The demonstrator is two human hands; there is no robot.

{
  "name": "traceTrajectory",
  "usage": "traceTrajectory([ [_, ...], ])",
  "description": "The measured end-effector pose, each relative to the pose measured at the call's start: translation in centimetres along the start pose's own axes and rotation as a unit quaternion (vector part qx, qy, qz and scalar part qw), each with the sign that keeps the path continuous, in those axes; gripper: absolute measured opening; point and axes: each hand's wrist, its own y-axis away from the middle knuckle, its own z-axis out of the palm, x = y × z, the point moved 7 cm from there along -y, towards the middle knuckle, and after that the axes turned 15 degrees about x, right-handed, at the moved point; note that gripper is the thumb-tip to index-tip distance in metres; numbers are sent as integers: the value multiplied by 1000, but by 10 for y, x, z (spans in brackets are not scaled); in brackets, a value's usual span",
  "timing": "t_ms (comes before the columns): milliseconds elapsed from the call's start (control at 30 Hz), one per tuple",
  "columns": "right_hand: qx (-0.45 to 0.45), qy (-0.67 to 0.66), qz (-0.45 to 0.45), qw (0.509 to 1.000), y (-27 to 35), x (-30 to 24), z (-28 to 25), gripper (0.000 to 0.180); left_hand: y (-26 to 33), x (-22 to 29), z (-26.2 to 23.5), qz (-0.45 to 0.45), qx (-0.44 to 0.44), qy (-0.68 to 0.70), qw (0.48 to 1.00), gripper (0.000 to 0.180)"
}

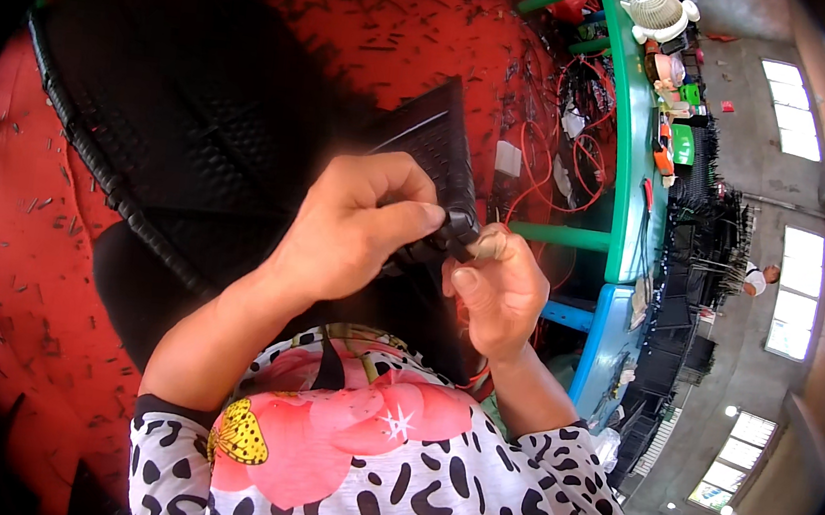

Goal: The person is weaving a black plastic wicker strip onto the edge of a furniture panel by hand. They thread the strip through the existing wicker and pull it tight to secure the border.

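Note:
A dark woven panel (452, 151) with a wrapped edge stands in front of me, its near corner between my hands. My left hand (361, 222) is closed in a pinch at that corner, thumb and forefinger against the black wrapping. Just to the right, my right hand (501, 292) pinches a short black strip (458, 249) that comes off the same corner. The fingers hide part of the strip. A dangling dark strip (331, 365) hangs in front of my patterned shirt.
A large black woven piece (187, 103) with a wrapped rim fills the left. Black scraps litter the red floor (10, 215). At right stand green (632, 130) and blue (605, 338) tables holding a fan (656, 14) and tools. An orange hose (532, 170) coils beneath. A person (757, 281) is far off.

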Motion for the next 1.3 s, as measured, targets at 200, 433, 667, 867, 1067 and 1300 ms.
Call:
traceTrajectory([
  [200,-60,23,-46,997,-9,16,1,19,-8,-5,-5,-61,-41,24,997,11],
  [433,-37,169,-172,970,-5,-7,12,20,-12,-26,-1,-117,-123,217,961,16],
  [667,-48,197,-210,956,-1,-18,19,19,-10,-22,1,-103,-95,200,970,11],
  [867,-46,191,-216,956,-4,-15,18,19,-11,-8,-6,-75,-30,22,997,7],
  [1067,-19,137,-220,966,-2,-3,14,17,-17,-7,-10,-146,-24,-4,989,9],
  [1300,-24,99,-254,962,2,-1,29,14,-22,-9,-29,-48,-33,-36,998,14],
])
